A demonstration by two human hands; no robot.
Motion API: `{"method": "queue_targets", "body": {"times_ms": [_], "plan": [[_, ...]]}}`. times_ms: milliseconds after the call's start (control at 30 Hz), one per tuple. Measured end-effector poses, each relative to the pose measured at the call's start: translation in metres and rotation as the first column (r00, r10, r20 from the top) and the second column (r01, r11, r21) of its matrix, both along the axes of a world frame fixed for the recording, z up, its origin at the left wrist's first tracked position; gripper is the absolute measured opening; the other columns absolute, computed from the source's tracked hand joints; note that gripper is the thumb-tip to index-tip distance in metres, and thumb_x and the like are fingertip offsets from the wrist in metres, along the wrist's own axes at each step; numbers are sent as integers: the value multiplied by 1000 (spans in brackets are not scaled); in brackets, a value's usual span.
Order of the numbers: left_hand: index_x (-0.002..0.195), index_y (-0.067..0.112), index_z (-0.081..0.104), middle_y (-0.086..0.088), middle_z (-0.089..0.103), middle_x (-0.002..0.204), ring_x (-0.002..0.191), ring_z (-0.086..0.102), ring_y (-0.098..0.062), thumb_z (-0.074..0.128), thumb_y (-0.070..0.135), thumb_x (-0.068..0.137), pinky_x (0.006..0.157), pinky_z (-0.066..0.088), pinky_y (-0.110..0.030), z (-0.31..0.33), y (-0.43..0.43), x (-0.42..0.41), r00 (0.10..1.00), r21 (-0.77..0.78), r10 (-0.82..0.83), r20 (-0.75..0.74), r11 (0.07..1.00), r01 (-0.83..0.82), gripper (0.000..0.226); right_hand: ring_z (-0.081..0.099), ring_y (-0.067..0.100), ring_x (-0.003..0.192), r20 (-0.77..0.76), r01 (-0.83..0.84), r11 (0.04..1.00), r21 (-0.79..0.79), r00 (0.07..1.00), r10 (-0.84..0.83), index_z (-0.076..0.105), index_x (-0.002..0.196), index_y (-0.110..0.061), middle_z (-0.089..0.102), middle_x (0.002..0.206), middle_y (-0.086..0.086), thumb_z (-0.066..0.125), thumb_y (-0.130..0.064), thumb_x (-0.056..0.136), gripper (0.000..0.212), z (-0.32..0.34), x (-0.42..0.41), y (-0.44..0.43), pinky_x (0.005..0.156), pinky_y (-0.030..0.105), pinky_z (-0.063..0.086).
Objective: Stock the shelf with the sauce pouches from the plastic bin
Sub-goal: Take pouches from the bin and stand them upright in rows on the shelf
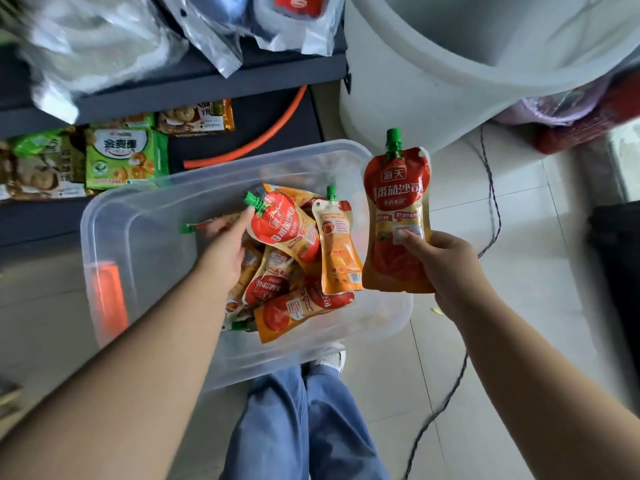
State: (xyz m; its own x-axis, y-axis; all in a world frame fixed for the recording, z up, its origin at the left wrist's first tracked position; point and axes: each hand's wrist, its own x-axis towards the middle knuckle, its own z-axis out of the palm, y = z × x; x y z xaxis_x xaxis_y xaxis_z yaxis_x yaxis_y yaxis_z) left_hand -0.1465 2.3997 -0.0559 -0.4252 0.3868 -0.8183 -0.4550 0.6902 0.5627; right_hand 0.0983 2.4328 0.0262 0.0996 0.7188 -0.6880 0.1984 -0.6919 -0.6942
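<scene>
A clear plastic bin sits on the floor below me with several red and orange sauce pouches piled inside. My right hand grips one upright pouch with a green cap, held just right of the bin. My left hand reaches into the bin, and its fingers touch a pouch near its green spout; the grip is hidden. The dark shelf stands beyond the bin at the upper left.
Green and brown snack packets lie on the lower shelf board beside an orange hose. Silvery bags fill the upper shelf. A large white tub stands at the right. A dark cable runs over the tiled floor.
</scene>
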Motion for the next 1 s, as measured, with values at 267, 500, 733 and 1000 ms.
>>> {"method": "queue_targets", "body": {"times_ms": [267,500,733,1000], "plan": [[124,11,48,-8,52,131,123,48,-26,69,27,79,100,42,-33,-28,-1,56,994,-73,-34,106,996,42,52,62,9,66,24,-87,993,-78,996,89,57,95,-15,62,78,-4,67,-24,80,20,-18,-5,-7,47,20,51],[116,18,56,-2,59,121,114,54,-23,60,41,84,87,40,-30,37,-10,51,967,-40,-131,-218,991,125,40,63,16,73,-24,-119,992,-48,993,118,61,102,-10,63,82,0,67,-23,81,26,11,-17,-7,54,29,54],[87,29,59,6,66,98,101,61,-18,59,39,85,93,48,-43,188,-23,3,977,359,115,-179,932,-44,10,67,18,83,-233,-157,971,182,952,198,62,94,-20,68,90,0,67,-21,79,15,128,-47,12,63,30,58],[100,27,59,-3,66,107,104,61,-24,55,37,86,94,46,-47,386,-44,-38,969,595,244,24,776,-211,18,67,13,64,-431,-119,856,504,823,369,58,96,-13,70,73,-2,66,2,76,26,315,-111,17,62,30,57]]}}
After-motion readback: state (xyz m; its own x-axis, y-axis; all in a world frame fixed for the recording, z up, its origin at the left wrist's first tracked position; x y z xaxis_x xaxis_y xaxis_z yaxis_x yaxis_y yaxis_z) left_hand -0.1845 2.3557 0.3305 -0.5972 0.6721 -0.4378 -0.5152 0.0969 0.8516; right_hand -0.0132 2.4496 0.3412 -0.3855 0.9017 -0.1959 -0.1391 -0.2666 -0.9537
